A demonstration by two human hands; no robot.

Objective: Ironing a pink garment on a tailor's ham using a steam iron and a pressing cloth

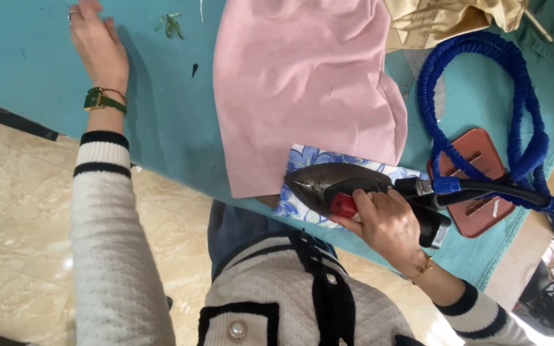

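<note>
In the head view, my right hand (389,224) sits at about 5 o'clock, its fingers (370,200) wrapped shut around the handle of a dark steam iron (331,182). The iron's sole rests on a blue-and-white floral cloth (302,211) at the near edge of the teal tabletop (161,122), its tip pointing toward 9 o'clock and just under the lower edge of the pink fabric (302,83). My left hand (97,48) lies well apart at 10 o'clock, palm down on the bare tabletop, fingers spread and holding nothing. A blue braided hose (520,96) loops from the iron's back toward 2 o'clock, past a reddish iron rest (482,182) at 3 o'clock. Gold fabric (444,19) is bunched at 1 o'clock.

I judge the pressing is under way at the hem. The next move calls for a steady glide along the pink edge, with my left hand brought closer to keep the cloth flat.
</note>
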